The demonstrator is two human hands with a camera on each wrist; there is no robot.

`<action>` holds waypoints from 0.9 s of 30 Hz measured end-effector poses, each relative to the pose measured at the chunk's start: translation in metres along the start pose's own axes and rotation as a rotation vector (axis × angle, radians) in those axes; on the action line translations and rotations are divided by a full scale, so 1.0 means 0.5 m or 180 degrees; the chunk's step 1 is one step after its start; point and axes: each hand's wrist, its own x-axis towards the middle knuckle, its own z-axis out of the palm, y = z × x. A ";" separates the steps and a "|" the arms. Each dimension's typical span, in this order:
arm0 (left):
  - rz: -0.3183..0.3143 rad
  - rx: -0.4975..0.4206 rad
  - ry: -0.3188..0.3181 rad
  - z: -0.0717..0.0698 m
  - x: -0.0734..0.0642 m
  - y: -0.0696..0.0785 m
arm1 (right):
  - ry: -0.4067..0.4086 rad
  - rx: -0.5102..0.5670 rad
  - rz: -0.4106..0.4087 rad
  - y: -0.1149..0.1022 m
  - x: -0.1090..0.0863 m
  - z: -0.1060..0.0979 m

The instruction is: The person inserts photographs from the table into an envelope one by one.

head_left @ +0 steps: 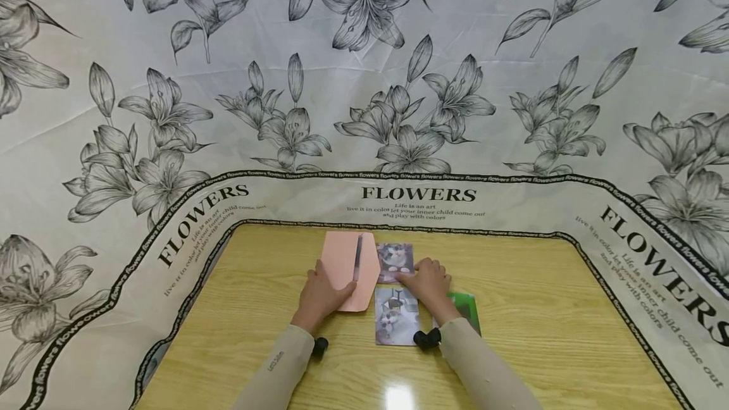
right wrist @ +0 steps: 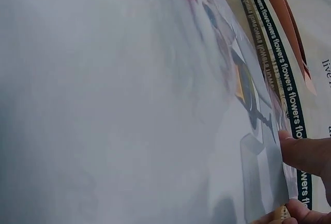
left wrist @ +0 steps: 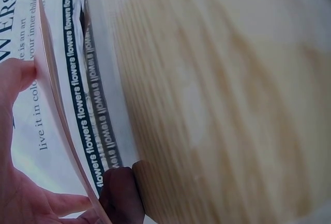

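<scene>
A pink envelope (head_left: pixel 338 255) with a slit-like opening, dark inside, stands out on the left of the wooden table. My left hand (head_left: pixel 321 296) grips its lower part, thumb over the front; the left wrist view shows the envelope (left wrist: pixel 54 94) edge-on between thumb and fingers. To its right, my right hand (head_left: pixel 429 286) pinches the lower right of a picture card (head_left: pixel 393 257) showing a cartoon-like animal. Nearer me lies a second picture card (head_left: pixel 395 328), which fills much of the right wrist view. The right thumb (right wrist: pixel 305 154) is visible beyond that card's edge.
A green-bordered item (head_left: pixel 467 309) lies partly hidden beneath the right wrist. The wooden table (head_left: pixel 529 309) extends on both sides. A white cloth (head_left: pixel 421 204) with flower prints and black lettering surrounds its back and sides.
</scene>
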 end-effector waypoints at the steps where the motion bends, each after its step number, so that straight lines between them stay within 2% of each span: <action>1: -0.0003 -0.0001 0.0001 0.000 -0.001 0.000 | 0.0002 0.0020 0.0000 0.000 0.000 0.001; 6: -0.0018 -0.0008 -0.0002 0.001 -0.001 -0.001 | 0.0050 0.0135 0.0029 0.004 0.004 0.011; 12: -0.0011 -0.0002 0.0003 0.000 0.000 -0.003 | 0.0105 0.0080 -0.0033 0.004 0.006 0.014; 20: -0.0037 0.0004 0.0011 -0.002 0.000 -0.001 | 0.0077 0.0116 -0.0053 -0.009 -0.001 0.001; 27: -0.0032 -0.0018 -0.0006 -0.004 -0.001 0.001 | 0.0135 0.0166 -0.0026 0.000 0.009 -0.017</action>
